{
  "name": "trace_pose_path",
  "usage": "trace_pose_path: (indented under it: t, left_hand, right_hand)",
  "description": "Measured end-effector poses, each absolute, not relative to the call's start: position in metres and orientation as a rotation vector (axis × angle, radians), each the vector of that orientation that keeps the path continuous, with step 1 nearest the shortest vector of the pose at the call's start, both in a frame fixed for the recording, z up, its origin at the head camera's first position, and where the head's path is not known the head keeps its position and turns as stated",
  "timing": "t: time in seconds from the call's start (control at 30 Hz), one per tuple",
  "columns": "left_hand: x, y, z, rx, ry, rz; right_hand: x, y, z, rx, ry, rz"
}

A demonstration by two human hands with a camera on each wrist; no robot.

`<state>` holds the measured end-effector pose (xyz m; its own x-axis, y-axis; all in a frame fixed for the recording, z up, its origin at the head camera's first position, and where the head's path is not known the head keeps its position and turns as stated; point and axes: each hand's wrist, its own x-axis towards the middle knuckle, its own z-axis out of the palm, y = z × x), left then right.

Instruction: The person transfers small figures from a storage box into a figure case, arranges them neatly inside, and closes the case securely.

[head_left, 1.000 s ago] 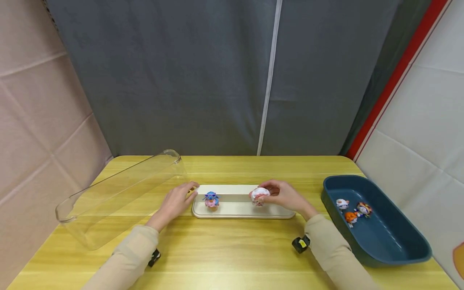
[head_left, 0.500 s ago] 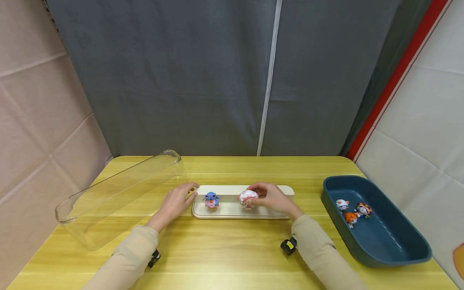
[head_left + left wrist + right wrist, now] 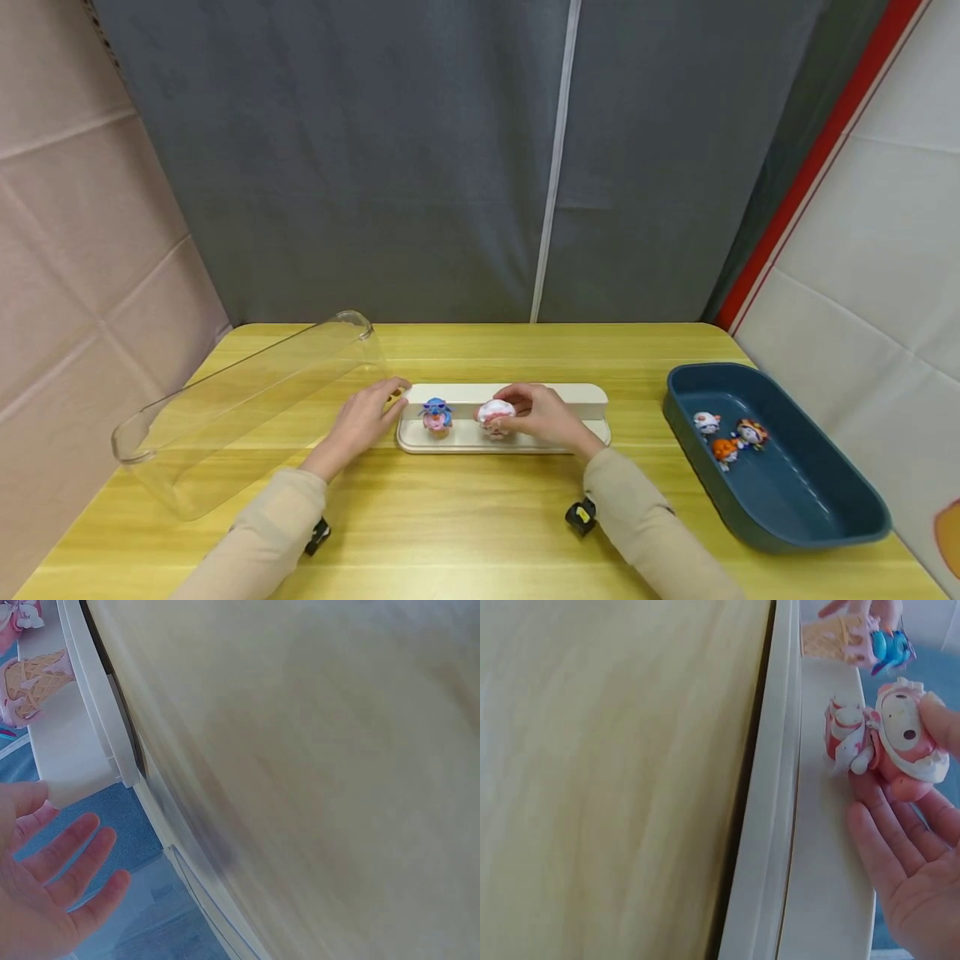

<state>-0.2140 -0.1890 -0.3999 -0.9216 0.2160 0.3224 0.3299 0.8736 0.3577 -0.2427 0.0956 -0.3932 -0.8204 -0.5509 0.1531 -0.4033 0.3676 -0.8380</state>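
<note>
Right hand (image 3: 543,415) has the pink figurine (image 3: 495,414) pinched between thumb and fingers, white-hooded head up, over the lower front level of the cream stepped base (image 3: 480,451). Can't tell from either view whether its bottom touches the base.

Left hand (image 3: 367,417) is at the base's left end, fingers loosely spread, thumb side touching the corner, nothing gripped. Probably steadying it.

Blue-haired figurine (image 3: 437,418) stands upright on its cone between the hands, nearer the left, with a gap to the pink one.

Step in hand, my read: placing the pink figurine beside the blue-haired one. Next move calls for getting it flat on the lower level, face forward, then easing the fingers off without tipping it or knocking the neighbour.

Clear cover (image 3: 262,408) lies on the tabletop (image 3: 450,517) beyond and left of the left hand. Blue bin (image 3: 810,500) sits well right of the right hand, three small figures (image 3: 724,451) inside.
</note>
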Motion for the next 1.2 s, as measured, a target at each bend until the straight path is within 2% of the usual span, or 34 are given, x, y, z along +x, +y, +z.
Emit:
trace_pose_path:
  t: [0.6,1.2]
  left_hand:
    - [-0.215,-0.190,-0.402,-0.407,-2.775,-0.599]
    - [-0.215,-0.190,-0.401,-0.418,-2.761,-0.599]
  right_hand:
    - [-0.228,0.078,-0.397,-0.823,2.530,-1.432]
    - [-0.228,0.077,-0.400,-0.906,2.649,-1.315]
